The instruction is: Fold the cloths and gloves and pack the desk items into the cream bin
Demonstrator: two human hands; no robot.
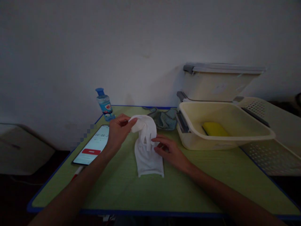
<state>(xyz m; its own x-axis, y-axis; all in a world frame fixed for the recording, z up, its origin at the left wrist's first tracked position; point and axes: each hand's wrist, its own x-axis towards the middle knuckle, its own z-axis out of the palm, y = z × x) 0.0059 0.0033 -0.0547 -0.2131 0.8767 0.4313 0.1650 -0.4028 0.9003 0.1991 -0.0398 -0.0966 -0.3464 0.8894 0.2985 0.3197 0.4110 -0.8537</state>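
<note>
A white fabric glove lies on the green table, its cuff towards me and its finger end lifted and folded over. My left hand pinches the raised end between thumb and fingers. At the right edge of the glove, my right hand has its curled fingers and thumb on one of the hanging glove fingers. Whether a second glove lies in the same white bundle, I cannot tell. Behind the glove rests a crumpled grey-green mesh cloth, apart from both hands.
A cream plastic bin with its lid raised stands at the right, a yellow item inside. At the left are a phone showing a timer and a blue-capped bottle. A perforated basket is beyond the table's right side.
</note>
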